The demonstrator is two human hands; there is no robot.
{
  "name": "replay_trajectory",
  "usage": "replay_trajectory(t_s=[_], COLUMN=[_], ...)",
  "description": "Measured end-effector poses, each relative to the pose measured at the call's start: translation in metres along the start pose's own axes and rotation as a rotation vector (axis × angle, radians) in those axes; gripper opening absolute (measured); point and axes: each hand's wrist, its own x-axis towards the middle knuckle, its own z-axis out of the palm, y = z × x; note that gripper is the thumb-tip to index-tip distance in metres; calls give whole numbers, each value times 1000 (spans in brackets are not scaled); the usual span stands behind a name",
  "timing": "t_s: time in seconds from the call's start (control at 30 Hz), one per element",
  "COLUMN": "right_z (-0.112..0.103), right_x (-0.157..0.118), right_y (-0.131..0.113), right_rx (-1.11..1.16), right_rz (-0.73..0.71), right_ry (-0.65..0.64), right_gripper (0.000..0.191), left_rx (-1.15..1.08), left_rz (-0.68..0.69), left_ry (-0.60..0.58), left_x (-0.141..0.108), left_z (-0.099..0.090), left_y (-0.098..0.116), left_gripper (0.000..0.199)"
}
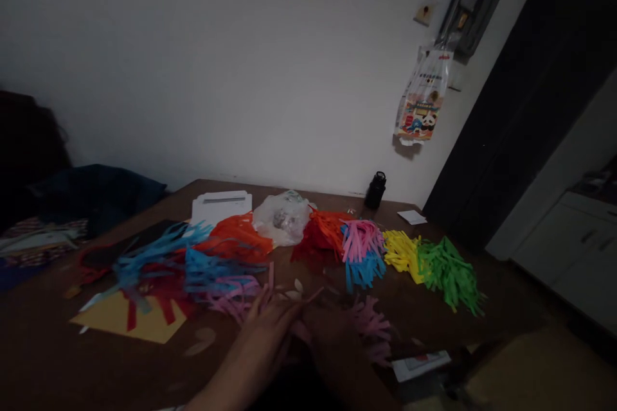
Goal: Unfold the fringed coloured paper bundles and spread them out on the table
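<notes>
My left hand [272, 318] and my right hand [328, 331] meet at the near side of the brown table [463, 340]. Between them is pink fringed paper [373, 327], its strips fanning out to the right of my right hand and to the left of my left hand. The fingers of both hands look closed on its middle, though my right hand lies in deep shadow and its fingertips are hard to see. Blue fringed paper [207, 270] lies just beyond my left hand. A thin pink strip [271, 276] stands up beside my left fingers.
Red-orange fringe [236, 237], a crumpled clear plastic bag [284, 218], pink fringe [364, 241], yellow fringe [403, 253] and green fringe [450, 273] line the table. A yellow sheet [130, 320] lies left, white papers [219, 205] behind, and a black bottle [375, 191] near the wall.
</notes>
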Motion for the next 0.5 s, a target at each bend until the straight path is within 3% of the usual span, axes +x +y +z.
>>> replay_trajectory(t_s=[0.17, 0.33, 0.4, 0.5], right_z=[-8, -10, -10, -7], right_x=[-21, -28, -23, -14], right_y=[5, 15, 15, 17], right_rx=[31, 98, 122, 142], right_rz=[6, 136, 145, 140], right_ry=[31, 50, 86, 158], right_gripper=[40, 57, 61, 62], left_rx=[-242, -461, -730, -1357], left_rz=[-254, -284, -328, -509], left_ry=[-38, -105, -100, -67], left_x=[16, 8, 9, 13], left_z=[-10, -26, -31, -33], left_y=[-28, -38, -31, -18], left_gripper=[52, 33, 36, 53])
